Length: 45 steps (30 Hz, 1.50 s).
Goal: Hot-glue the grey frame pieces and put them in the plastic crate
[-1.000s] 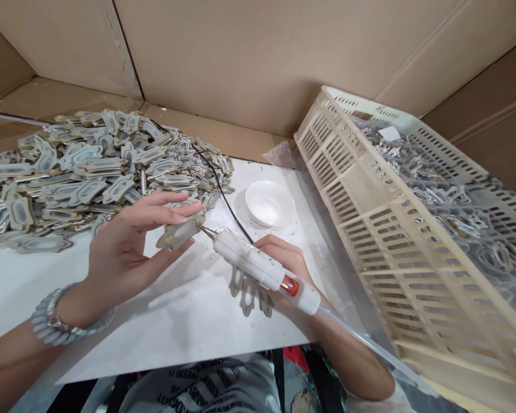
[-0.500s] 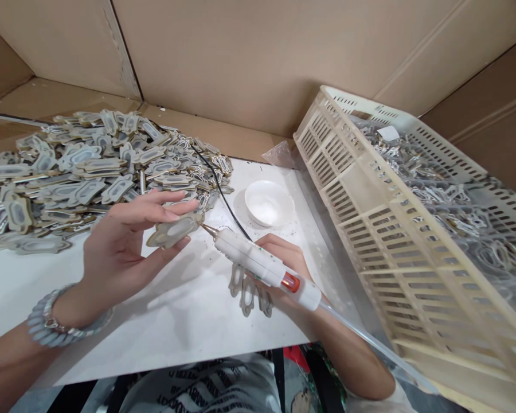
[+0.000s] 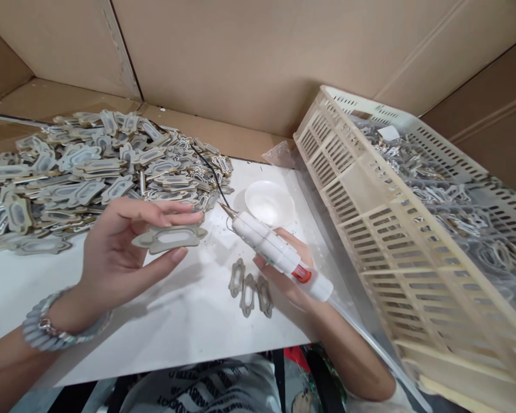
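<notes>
My left hand (image 3: 120,246) pinches a flat grey ornate frame piece (image 3: 170,237) between thumb and fingers, held level above the white board (image 3: 189,321). My right hand (image 3: 286,272) grips a white hot glue gun (image 3: 275,248) with an orange trigger; its metal tip points up and left, a short way to the right of the held piece and apart from it. Three similar small frame pieces (image 3: 249,289) lie on the board just under the gun.
A big heap of the same grey pieces (image 3: 81,166) covers the left back of the board. A small white bowl (image 3: 269,203) stands behind the gun. A cream slotted plastic crate (image 3: 413,229) full of parts fills the right. A black cable (image 3: 210,172) crosses the heap. Cardboard walls (image 3: 249,57) stand behind.
The glue gun's tip has pulled away from the held piece, moving right and back. My left hand has turned the piece flat and shifted it slightly left.
</notes>
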### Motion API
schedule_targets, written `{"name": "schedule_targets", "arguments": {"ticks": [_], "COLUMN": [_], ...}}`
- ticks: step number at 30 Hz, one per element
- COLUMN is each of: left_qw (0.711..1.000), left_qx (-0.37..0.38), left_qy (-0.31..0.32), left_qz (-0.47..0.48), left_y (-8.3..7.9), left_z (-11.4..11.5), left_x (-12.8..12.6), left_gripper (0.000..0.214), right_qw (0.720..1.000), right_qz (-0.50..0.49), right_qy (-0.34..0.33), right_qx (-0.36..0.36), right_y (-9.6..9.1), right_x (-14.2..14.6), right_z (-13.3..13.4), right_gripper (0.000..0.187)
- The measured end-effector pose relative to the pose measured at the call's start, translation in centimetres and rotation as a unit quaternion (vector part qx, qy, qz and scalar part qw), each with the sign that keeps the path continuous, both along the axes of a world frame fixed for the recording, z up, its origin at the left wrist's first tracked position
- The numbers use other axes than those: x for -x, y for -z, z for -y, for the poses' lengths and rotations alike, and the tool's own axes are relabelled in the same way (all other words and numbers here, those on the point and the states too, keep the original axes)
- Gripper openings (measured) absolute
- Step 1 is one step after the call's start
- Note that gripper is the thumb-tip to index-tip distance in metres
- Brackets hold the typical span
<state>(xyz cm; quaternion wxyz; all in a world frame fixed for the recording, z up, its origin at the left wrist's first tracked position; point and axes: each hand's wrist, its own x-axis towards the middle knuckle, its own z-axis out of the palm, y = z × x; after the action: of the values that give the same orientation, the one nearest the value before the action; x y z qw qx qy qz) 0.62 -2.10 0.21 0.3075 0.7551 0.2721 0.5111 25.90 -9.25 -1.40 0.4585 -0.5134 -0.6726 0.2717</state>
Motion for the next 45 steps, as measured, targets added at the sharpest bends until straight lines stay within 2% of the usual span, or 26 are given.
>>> {"name": "schedule_targets", "arguments": {"ticks": [3,6,8,11,16,23,28,31,33,34,35,37,38,41,43,45], "left_qw": [1.000,0.999,0.994,0.975,0.942,0.904,0.891,0.893,0.908,0.918,0.935,0.943,0.938,0.905,0.875,0.862], "left_qx": [-0.006,0.017,0.023,-0.006,-0.005,0.011,0.033,-0.013,-0.100,-0.147,-0.185,-0.191,-0.188,-0.166,-0.165,-0.168], "left_qy": [-0.004,-0.046,-0.109,-0.223,-0.321,-0.372,-0.382,-0.377,-0.335,-0.292,-0.205,-0.049,0.028,0.166,0.217,0.230], "left_qz": [-0.013,-0.017,-0.016,-0.024,-0.097,-0.211,-0.243,-0.246,-0.231,-0.223,-0.223,-0.266,-0.291,-0.354,-0.401,-0.420], "left_y": [-0.1,0.3,0.8,1.8,2.3,1.7,2.0,1.4,0.6,0.3,0.1,0.0,0.2,1.5,2.4,3.1], "left_z": [0.1,-0.9,-2.2,-4.6,-7.7,-8.8,-9.1,-8.4,-7.4,-6.7,-5.9,-4.1,-3.2,-0.9,0.0,0.3], "left_x": [-0.1,0.1,0.3,1.0,2.5,3.4,4.5,4.7,4.1,3.5,2.7,0.8,-0.3,-3.2,-4.3,-4.7], "left_gripper": [0.027,0.028,0.029,0.031,0.032,0.041,0.050,0.049,0.041,0.033,0.024,0.015,0.021,0.052,0.062,0.061], "right_qw": [0.999,0.998,0.998,0.998,0.998,0.995,0.992,0.991,0.990,0.990,0.989,0.988,0.988,0.988,0.988,0.988], "right_qz": [-0.020,-0.033,-0.032,-0.028,-0.016,0.018,0.028,0.023,0.023,0.024,0.025,0.025,0.024,0.014,0.008,0.004], "right_qy": [0.023,0.039,0.043,0.049,0.053,0.095,0.108,0.117,0.125,0.130,0.137,0.150,0.155,0.157,0.155,0.154], "right_qx": [0.022,0.022,0.014,-0.003,-0.031,-0.014,-0.054,-0.065,-0.063,-0.057,-0.046,-0.021,-0.012,-0.007,-0.005,0.004], "right_y": [-0.4,-0.5,-0.4,-0.3,0.3,0.2,0.2,0.5,0.7,0.8,0.8,0.9,0.9,1.0,0.9,0.7], "right_x": [0.1,0.2,0.3,0.3,-0.2,-1.4,-2.0,-2.3,-2.5,-2.6,-2.6,-2.8,-2.8,-2.9,-2.9,-2.9], "right_z": [0.1,-0.1,-0.2,-0.4,-0.9,-1.4,-1.4,-1.6,-1.6,-1.7,-1.7,-1.7,-1.7,-1.7,-1.7,-1.7], "right_gripper": [0.009,0.012,0.012,0.010,0.009,0.020,0.018,0.017,0.017,0.019,0.021,0.026,0.027,0.028,0.027,0.025]}}
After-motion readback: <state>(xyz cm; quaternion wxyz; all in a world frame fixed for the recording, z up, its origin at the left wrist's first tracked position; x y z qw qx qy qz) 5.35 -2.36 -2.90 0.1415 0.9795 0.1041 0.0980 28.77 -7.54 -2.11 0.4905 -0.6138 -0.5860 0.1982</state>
